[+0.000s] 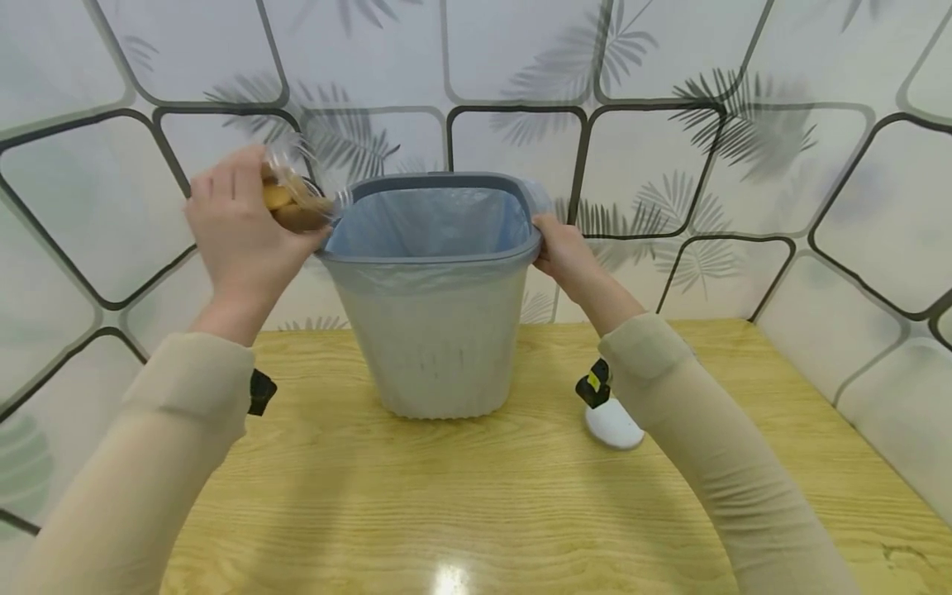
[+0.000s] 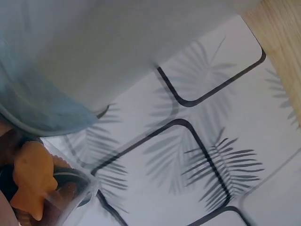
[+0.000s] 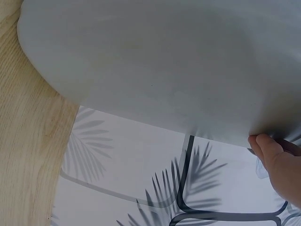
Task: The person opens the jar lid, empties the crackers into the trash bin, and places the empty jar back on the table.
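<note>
Head view, read from left to right, with the bin as our landmark. To the left of the bin (image 1: 435,297), level with its rim, we see the left hand (image 1: 241,231) clenched around a clear plastic bag of snacks (image 1: 293,198), its fingers curled over the crumpled film. The left wrist view shows the contents more plainly: an orange fish-shaped cracker (image 2: 33,176) and darker brown pieces lie inside the transparent bag, just beside the blue liner (image 2: 37,103) that is folded over the bin's rim. The bag is held at the rim's left edge and has not yet passed over the opening; nothing is visible inside the liner from our angle.

The bin itself stands upright on the wooden table (image 1: 476,496), close to the patterned wall (image 1: 669,165) behind it. On the bin's right side, the right hand (image 1: 565,252) grasps the rim, and the right wrist view shows a thumb (image 3: 268,148) pressed against the bin's outer wall. To the right of the bin's base, a white object (image 1: 613,423) rests on the table; we cannot identify it.

We judge the step in hand to be discarding the bag. The next move calls for carrying it rightward over the opening and then loosening the fingers, while the right hand steadies the bin.
</note>
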Motion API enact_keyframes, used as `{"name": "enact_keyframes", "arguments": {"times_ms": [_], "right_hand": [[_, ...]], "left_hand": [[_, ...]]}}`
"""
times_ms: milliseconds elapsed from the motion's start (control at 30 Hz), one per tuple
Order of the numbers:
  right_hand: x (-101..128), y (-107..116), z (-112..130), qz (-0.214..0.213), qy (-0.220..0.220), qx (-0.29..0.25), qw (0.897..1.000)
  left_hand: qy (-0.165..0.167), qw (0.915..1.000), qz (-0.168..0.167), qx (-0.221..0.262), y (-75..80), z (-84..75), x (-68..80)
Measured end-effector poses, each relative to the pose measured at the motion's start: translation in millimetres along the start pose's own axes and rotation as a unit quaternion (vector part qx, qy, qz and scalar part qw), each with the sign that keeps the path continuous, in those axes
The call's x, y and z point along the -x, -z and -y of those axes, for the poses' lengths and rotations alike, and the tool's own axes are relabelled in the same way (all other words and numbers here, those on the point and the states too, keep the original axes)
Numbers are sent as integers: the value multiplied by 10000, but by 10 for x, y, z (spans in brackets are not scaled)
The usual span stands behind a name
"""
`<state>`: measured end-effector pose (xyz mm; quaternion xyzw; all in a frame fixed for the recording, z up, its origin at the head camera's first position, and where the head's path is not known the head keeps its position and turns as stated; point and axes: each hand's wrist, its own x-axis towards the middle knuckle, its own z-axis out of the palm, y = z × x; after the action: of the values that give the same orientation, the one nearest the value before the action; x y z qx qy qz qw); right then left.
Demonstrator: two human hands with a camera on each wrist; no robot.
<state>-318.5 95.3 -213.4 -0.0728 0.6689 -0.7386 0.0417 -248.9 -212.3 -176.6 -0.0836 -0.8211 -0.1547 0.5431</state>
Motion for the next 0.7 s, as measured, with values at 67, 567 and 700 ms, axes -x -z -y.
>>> {"name": "enact_keyframes", "arguments": {"times_ms": [67, 567, 700], "right_hand": [[1, 1, 3, -9, -15, 2, 10000], [2, -15, -2, 18, 27, 1, 10000], [4, -16, 4, 22, 7, -9, 10000]], "left_hand": [[-614, 9979, 26, -190, -37, -63, -31], [-4203, 8559, 1512, -2605, -67, -293, -278], [-4520, 8133, 1988, -3079, -15, -298, -327]]}}
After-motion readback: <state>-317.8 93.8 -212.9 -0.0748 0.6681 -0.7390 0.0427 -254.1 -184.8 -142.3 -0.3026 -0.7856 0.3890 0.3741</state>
